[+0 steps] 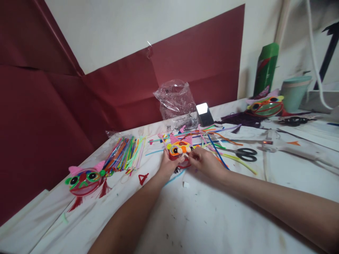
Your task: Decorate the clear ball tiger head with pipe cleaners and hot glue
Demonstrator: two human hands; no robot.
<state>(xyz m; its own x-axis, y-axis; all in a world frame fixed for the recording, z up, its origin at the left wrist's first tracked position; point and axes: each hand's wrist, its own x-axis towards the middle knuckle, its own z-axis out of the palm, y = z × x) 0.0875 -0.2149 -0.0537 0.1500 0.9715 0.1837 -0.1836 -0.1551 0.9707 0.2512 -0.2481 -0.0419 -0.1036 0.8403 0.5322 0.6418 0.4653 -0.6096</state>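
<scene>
A small lion-head craft (180,144) with pink ears, dark eyes and an orange-and-white nose stands low over the white table, between my two hands. My left hand (169,165) grips its left edge, thumb across the front. Beside the mouth, the fingers of my right hand (206,161) are pinched together against the craft's right side; a pale bit shows near the fingertips, too small to name. Loose pipe cleaners (217,151) lie behind and to the right. A red bent pipe-cleaner piece (143,179) rests left of my left wrist.
Scissors (246,154) and a white glue gun (288,148) lie at right. Bundled pipe cleaners (124,153) and a tasselled lion head (85,180) are at left. Farther back are a phone (204,114), plastic bag (176,100), another lion head (266,106), green bottle (266,68) and bucket (294,93).
</scene>
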